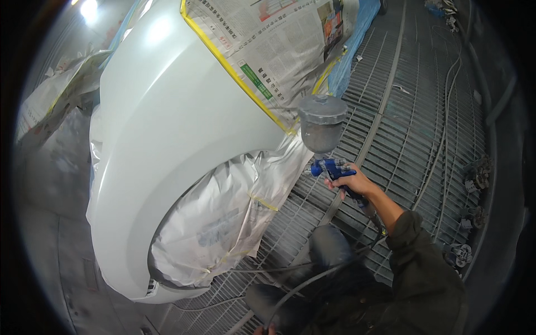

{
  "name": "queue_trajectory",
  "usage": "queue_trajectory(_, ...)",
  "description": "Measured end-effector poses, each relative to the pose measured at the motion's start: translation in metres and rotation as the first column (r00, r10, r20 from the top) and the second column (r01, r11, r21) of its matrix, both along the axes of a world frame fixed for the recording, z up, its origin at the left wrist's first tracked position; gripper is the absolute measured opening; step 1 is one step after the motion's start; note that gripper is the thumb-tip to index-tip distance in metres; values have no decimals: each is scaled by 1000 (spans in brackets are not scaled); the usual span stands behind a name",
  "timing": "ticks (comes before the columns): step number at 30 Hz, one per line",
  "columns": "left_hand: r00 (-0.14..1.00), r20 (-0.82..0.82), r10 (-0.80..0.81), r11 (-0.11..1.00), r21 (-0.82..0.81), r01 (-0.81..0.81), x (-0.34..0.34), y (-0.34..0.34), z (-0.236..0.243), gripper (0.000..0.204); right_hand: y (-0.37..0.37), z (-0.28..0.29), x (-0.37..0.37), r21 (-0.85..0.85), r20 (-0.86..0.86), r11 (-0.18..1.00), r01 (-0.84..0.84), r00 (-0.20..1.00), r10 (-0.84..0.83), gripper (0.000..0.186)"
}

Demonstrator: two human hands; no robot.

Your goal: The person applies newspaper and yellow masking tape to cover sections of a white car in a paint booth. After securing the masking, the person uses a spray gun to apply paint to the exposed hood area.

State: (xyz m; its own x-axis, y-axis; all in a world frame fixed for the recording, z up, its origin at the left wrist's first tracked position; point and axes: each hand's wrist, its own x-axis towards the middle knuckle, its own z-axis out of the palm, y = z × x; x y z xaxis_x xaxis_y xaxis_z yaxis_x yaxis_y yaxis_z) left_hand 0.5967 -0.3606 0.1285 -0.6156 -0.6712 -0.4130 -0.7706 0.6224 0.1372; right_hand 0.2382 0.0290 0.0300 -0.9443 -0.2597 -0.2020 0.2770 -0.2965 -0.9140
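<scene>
My right hand (353,181) is wrapped round the handle of a blue spray gun (330,168). A grey, translucent lidded paint cup (322,125) stands on top of the gun, whose nozzle faces left. Across from it is a pale, glossy car fender (167,106), a little apart from the nozzle. Wrinkled whitish masking sheet (206,223) fills the wheel arch. At the bottom edge only the fingertips of my left hand (263,330) show, closed round a grey air hose (304,283).
Newspaper (268,53) edged with yellow tape covers the panel beyond the fender, with blue plastic film (343,70) beside it. Metal grating (402,128) forms the floor. Another hose (445,123) lies along the right, near several crumpled bundles (459,255) by the wall.
</scene>
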Motion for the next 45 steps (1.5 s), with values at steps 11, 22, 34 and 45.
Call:
queue_trajectory(11,969,-245,-28,983,167,70,-42,51,16,47,10,-51,-59,117,-163,840,530,845,-510,27)
queue_trajectory(22,980,-171,-98,987,109,118,-40,40,3,46,-11,-68,-30,240,-15,968,75,997,-73,46)
queue_trajectory(34,980,-197,-5,997,75,20,-46,38,-6,41,-9,-78,-40,243,-266,887,392,907,-327,54)
queue_trajectory(45,962,-262,-77,992,76,100,-49,40,4,45,-13,-16,-29,206,-320,952,229,935,-155,51)
